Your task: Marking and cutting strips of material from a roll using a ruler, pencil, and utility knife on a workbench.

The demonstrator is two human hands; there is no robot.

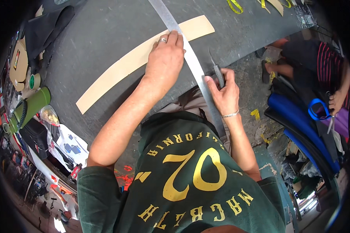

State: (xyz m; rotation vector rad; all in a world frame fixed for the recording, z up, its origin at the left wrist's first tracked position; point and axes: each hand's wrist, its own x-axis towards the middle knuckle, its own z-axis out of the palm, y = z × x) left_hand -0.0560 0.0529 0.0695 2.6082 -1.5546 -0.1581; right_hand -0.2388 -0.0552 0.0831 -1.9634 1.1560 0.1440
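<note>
A long tan strip (120, 68) of sheet material, slightly curved, lies on the dark table. Across it runs a metal ruler (193, 66), slanting from the far edge of the view toward my body. My left hand (165, 62), wearing a ring, lies with fingers stretched out, pressing where ruler and strip cross. In my right hand (225, 93) is a craft knife (218, 73) with a dark handle, its thin blade pointing up and away. My right thumb rests against the ruler's edge. The knife blade is clear of the strip.
The dark table (85, 42) ends along an edge to my right. Beyond it a person's hand (336, 101) holds blue-handled scissors (319, 108), near blue and black rolls (291, 110). A green roll (35, 103), a tape roll (34, 81) and cardboard (17, 66) crowd the left.
</note>
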